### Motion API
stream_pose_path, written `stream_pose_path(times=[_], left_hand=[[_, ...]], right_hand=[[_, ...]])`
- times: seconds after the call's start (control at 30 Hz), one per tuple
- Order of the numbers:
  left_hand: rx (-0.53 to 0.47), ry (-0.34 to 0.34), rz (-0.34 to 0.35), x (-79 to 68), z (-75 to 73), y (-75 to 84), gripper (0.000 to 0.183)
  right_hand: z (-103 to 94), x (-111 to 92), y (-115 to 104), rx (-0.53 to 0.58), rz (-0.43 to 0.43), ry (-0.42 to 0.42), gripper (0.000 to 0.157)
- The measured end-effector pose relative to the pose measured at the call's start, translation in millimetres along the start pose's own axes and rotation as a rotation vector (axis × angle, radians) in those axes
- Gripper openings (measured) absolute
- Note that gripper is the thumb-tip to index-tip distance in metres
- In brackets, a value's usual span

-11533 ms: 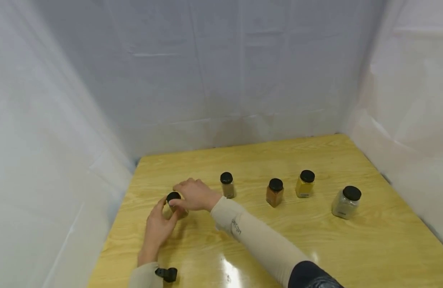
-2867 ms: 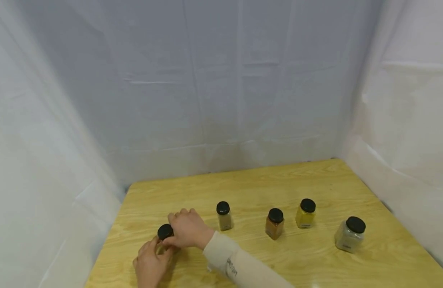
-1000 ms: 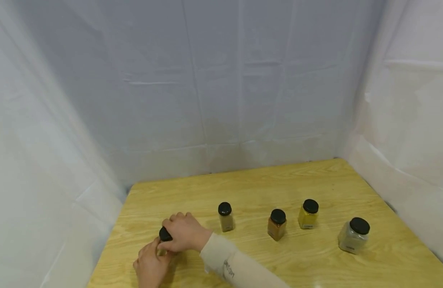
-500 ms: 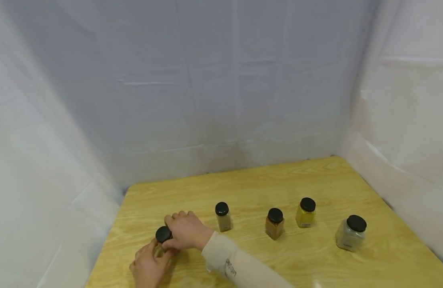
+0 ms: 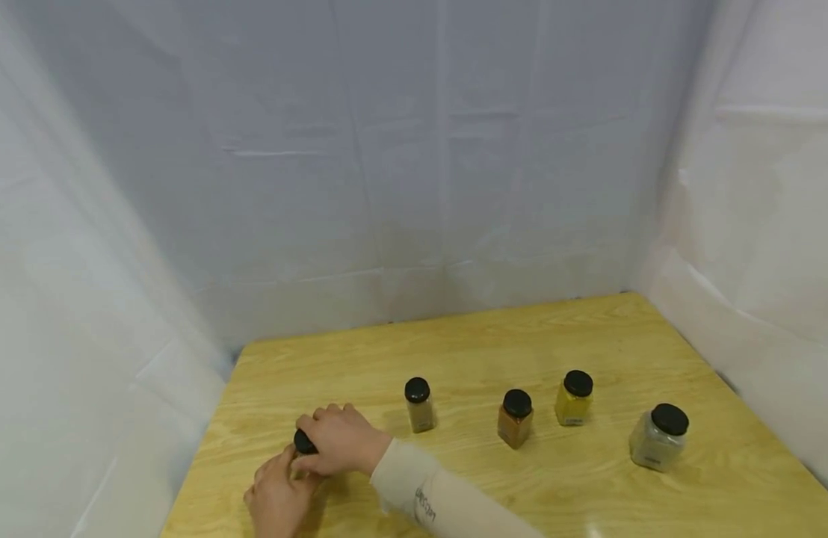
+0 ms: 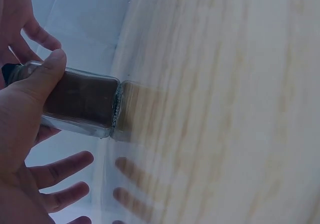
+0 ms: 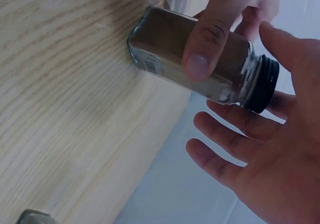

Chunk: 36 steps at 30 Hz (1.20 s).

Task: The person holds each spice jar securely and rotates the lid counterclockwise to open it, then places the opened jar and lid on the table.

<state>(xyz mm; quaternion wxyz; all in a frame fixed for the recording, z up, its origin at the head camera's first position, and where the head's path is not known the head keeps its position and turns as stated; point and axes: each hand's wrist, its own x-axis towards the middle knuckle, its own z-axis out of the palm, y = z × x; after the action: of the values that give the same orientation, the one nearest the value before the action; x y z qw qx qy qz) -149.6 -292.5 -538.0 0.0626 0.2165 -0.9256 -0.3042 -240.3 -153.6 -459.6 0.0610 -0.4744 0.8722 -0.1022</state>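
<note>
Lower left of the head view: left hand (image 5: 277,495) grips a jar (image 6: 82,99); right hand (image 5: 340,442), loosely spread, now covers more of the lid (image 7: 262,85), still on.

- Clear square-sided glass jar (image 7: 165,44), in the grip: brown inside, under a round black lid (image 7: 262,84).
- Slim glass jar (image 5: 421,411), right of the grip: tan, topped black.
- Orange-brown square glass jar (image 5: 515,424), yellow square glass jar (image 5: 574,406), whitish-grey wide glass jar (image 5: 656,444), farther right: all topped black.
- Yellow wooden tabletop (image 5: 508,344), beneath: streaked grain.
- Cream fabric sleeve (image 5: 454,501), beside the grip: dark lettering (image 5: 424,505).
</note>
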Motion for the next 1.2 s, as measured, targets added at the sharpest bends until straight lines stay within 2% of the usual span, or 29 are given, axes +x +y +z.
stream_pose_path(times=[0.13,0.2,0.27,0.37,0.47,0.67,0.93,1.07,1.2], left_hand=[[-0.002,0.005,0.003,-0.2,-0.1,0.9,0.104],[-0.003,0.007,-0.004,0.0,-0.4,1.6,0.115],[0.002,0.003,-0.016,0.1,-0.9,2.5,0.118],[0.012,-0.003,-0.030,0.5,-2.0,3.6,0.102],[0.022,-0.003,-0.032,1.0,-3.1,3.8,0.088],[0.010,0.007,-0.020,2.0,-3.3,1.5,0.091],[0.000,0.022,-0.004,-0.3,-1.7,1.0,0.067],[0.007,0.015,-0.005,-0.2,-1.3,3.3,0.068],[0.005,0.012,-0.012,0.4,-1.0,3.3,0.080]], right_hand=[[1.4,0.4,-0.8,-0.034,0.020,0.017,0.056],[-0.1,-0.3,-0.6,-0.058,0.037,0.027,0.058],[-2.3,-1.4,-0.1,-0.077,0.058,0.032,0.062],[-6.7,-2.7,0.9,-0.079,0.086,0.040,0.064],[-10.7,-3.3,1.7,-0.074,0.102,0.039,0.059],[-13.6,-3.9,1.0,-0.073,0.076,0.037,0.050],[-10.3,-3.0,-3.7,-0.040,0.020,0.014,0.059],[-5.9,-1.2,-3.3,-0.027,0.004,0.016,0.055],[-4.6,-0.9,-1.8,-0.030,0.021,0.017,0.056]])
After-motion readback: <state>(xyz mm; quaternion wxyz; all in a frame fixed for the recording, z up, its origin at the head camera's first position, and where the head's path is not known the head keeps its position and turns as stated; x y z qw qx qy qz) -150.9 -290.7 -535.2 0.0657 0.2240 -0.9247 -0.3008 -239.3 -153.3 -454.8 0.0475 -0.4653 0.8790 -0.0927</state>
